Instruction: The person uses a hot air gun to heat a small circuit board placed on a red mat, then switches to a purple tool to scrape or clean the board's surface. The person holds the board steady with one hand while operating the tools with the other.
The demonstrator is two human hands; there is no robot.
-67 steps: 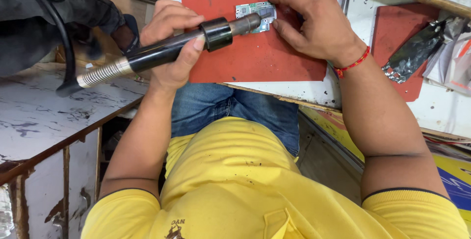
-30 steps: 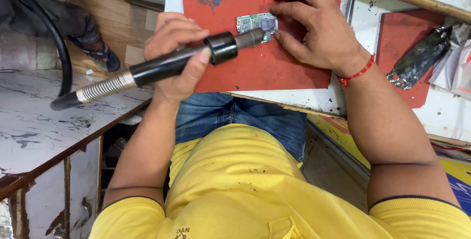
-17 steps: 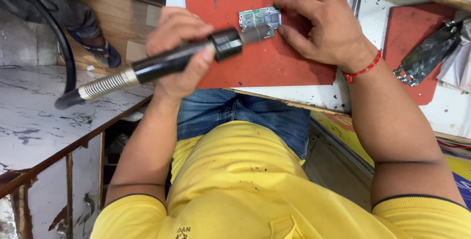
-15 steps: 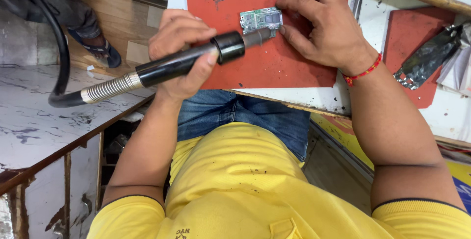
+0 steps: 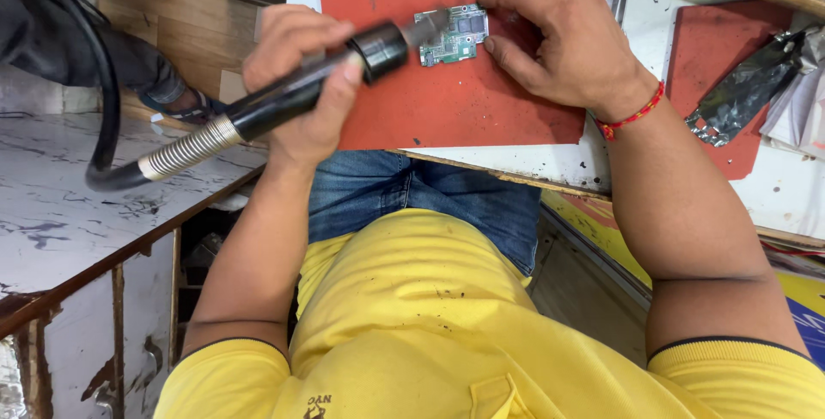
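Observation:
My left hand (image 5: 296, 75) grips a black hot-air wand (image 5: 258, 114) with a ribbed metal collar and a black hose (image 5: 105, 84). Its metal nozzle (image 5: 430, 28) points at the left end of a small green circuit board (image 5: 455, 38). The board lies on a red mat (image 5: 447, 101) on the white bench. My right hand (image 5: 559, 32), with a red thread at the wrist, rests on the mat, and its fingertips press the board's right edge and top.
A second red mat (image 5: 718, 49) lies to the right with a crumpled silvery bag (image 5: 743, 84) and white papers (image 5: 799, 110). A worn white counter (image 5: 60, 213) stands at the left. Another person's sandalled foot (image 5: 176, 101) is on the wooden floor.
The wand's hose has swung lower at the left and the nozzle has stayed at the board's left end. My right hand keeps pinning the board.

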